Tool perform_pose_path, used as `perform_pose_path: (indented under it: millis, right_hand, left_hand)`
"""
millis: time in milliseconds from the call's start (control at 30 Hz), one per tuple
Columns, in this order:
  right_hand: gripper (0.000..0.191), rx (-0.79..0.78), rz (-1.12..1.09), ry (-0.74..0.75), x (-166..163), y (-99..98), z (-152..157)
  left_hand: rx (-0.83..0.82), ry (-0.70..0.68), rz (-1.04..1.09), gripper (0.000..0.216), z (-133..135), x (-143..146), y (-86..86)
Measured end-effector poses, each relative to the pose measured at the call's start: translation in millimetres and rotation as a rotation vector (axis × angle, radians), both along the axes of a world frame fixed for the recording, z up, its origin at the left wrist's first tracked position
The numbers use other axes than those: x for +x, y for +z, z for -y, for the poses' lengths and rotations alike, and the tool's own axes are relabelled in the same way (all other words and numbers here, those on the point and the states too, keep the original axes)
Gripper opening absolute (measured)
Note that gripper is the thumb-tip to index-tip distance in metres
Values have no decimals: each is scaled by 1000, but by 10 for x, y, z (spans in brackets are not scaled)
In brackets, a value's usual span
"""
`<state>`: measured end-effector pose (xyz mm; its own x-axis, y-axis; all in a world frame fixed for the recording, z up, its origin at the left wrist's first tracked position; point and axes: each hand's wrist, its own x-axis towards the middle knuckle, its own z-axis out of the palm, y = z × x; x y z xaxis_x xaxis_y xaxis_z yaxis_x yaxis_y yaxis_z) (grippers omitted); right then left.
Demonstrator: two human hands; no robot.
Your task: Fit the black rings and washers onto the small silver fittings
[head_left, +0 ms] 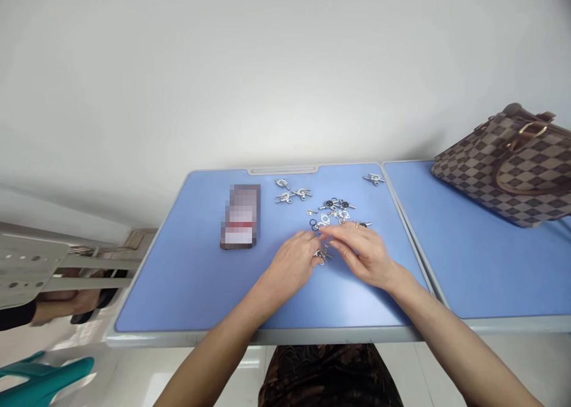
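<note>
While the left hand (292, 263) and the right hand (362, 255) curl half-closed on either side of one small metal fitting (322, 255) on the blue desk (187, 294), whether they grip it cannot be told; four more fittings (373, 179) lie apart, beyond one loose cluster (334, 212).

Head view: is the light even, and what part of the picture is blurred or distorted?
Head view: light soft and even, faint shadows under the left hand and right hand; blue table edges bent by wide-angle distortion; rectangular item pixelated.
</note>
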<state>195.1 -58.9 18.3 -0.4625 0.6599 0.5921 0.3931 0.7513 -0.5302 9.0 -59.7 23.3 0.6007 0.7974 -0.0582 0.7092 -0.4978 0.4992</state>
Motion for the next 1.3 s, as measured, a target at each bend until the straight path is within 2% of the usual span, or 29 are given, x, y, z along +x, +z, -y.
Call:
perform_pose_path:
  millis: [200, 400, 800, 1067, 1200, 1300]
  right_hand:
    - [16, -33, -80, -72, -28, -13, 9]
    - [9, -48, -65, -83, -37, -10, 15]
    - [9, -123, -134, -98, -35, -23, 36]
    - [15, -282, -349, -301, 31, -15, -15]
    - [15, -348, -276, -301, 33, -10, -57]
    - [16, -382, -107, -306, 20, -25, -83]
  left_hand:
    - [-15, 14, -15, 11, 5, 0, 30]
    - [-16, 23, -4, 10, 6, 1, 12]
    - [-11, 10, -26, 5, -4, -8, 32]
    - [25, 6, -63, 4, 6, -12, 78]
    - [29, 10, -54, 5, -5, -31, 81]
    - [1, 8, -42, 6, -20, -43, 90]
